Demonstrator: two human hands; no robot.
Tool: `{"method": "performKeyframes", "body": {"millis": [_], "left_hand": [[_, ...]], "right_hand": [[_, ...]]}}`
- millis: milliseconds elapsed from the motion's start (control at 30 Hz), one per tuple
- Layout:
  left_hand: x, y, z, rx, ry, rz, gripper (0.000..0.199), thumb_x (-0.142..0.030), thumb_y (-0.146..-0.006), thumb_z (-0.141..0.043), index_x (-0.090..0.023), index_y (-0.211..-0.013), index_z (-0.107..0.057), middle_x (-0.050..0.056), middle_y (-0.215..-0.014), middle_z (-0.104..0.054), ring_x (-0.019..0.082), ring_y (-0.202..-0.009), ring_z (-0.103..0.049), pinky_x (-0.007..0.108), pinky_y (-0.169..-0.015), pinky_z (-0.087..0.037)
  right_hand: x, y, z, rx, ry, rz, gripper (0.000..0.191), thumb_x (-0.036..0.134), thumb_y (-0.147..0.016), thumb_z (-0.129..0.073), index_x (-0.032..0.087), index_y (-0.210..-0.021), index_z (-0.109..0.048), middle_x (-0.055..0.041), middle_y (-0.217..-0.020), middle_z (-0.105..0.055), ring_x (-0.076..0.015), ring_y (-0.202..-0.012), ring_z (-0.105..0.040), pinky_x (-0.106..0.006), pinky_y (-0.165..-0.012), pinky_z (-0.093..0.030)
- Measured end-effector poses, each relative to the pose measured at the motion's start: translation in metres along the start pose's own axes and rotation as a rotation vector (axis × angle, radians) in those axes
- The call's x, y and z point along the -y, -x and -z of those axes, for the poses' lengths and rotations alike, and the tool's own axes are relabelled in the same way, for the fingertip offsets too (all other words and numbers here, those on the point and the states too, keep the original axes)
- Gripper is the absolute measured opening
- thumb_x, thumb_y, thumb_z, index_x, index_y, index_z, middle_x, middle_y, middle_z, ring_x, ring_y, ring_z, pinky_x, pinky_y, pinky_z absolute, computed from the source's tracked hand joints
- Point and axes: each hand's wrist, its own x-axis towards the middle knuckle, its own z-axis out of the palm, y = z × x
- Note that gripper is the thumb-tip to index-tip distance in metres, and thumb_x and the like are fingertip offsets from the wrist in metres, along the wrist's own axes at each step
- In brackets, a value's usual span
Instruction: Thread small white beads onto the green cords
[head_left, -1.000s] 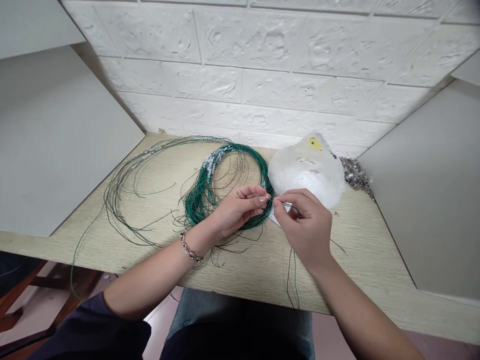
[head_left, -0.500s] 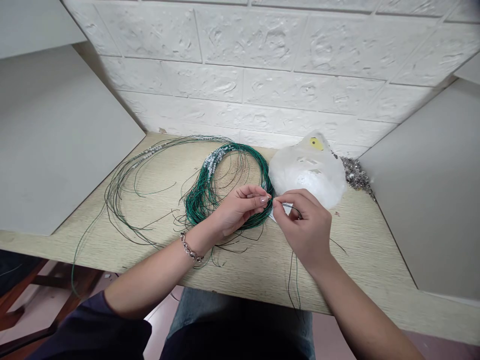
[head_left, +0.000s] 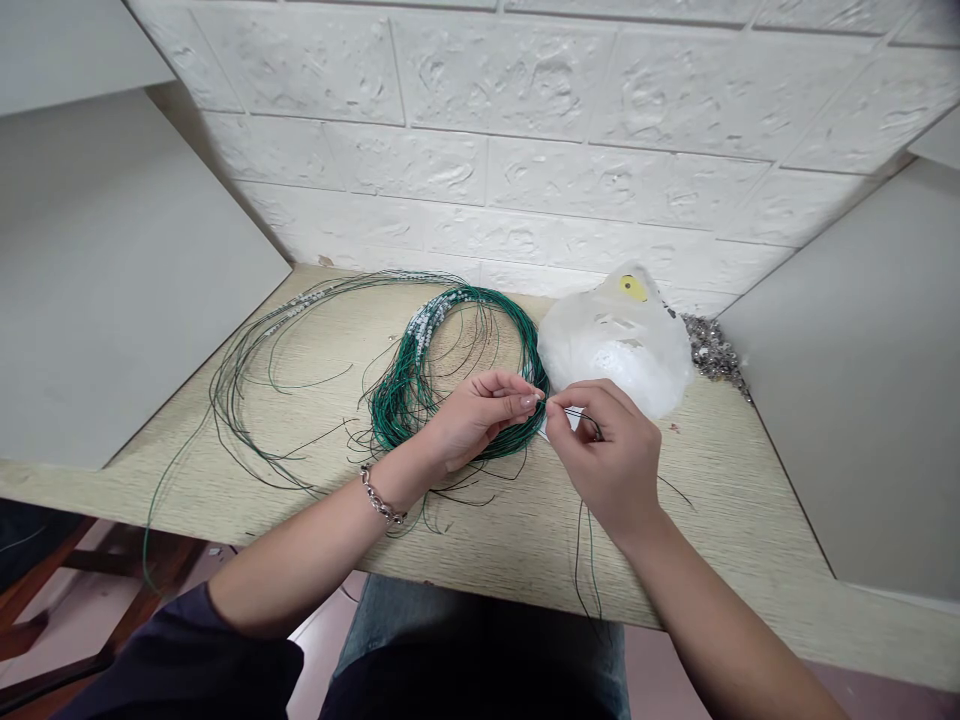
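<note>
My left hand [head_left: 484,415] is closed in a pinch over the right side of a thick coil of green and black cord [head_left: 394,405]; thumb and forefinger grip a cord end. Very near those fingertips, my right hand [head_left: 611,440] pinches thin dark cord [head_left: 576,412] between thumb and forefinger. Loose ends of that cord [head_left: 578,560] hang below the right hand towards the table's front edge. Small white beads [head_left: 427,320] are strung on the upper left of the coil. Whether a bead sits between the fingertips I cannot make out.
A cloudy plastic bag with white contents [head_left: 637,370] lies behind my right hand. A looser bundle of beaded cord [head_left: 225,390] spreads at the left. Silvery bits [head_left: 712,350] are heaped by the right panel [head_left: 862,400]. A white brick wall [head_left: 480,170] closes the back.
Both hands stay almost in place. My right hand has shifted very slightly left, and the cord ends hanging beneath it have swayed a little.
</note>
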Motion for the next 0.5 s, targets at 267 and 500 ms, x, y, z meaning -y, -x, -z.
{"method": "performKeyframes", "body": {"millis": [267,500], "left_hand": [[0.0002,0.0002,0.0003,-0.004,0.003,0.004,0.01,-0.013,-0.06,-0.071,-0.014,-0.064,-0.063,-0.001,-0.072,-0.065,0.005,-0.067,-0.058,0.016,-0.066,-0.045],[0.0,0.0002,0.0007,0.006,0.014,0.002,0.009,-0.013,-0.06,-0.072,-0.014,-0.065,-0.064,-0.002,-0.071,-0.065,0.005,-0.067,-0.058,0.016,-0.066,-0.044]], "right_hand": [[0.0007,0.0003,-0.0004,0.006,-0.013,-0.011,0.008,0.015,-0.073,-0.052,0.018,-0.067,-0.054,0.001,-0.07,-0.057,-0.0041,-0.043,-0.038,-0.019,-0.038,-0.033],[0.0006,0.0008,-0.0007,0.0,-0.017,-0.01,0.007,0.015,-0.073,-0.053,0.018,-0.067,-0.055,0.0011,-0.07,-0.057,-0.0039,-0.044,-0.039,-0.019,-0.04,-0.034]]}}
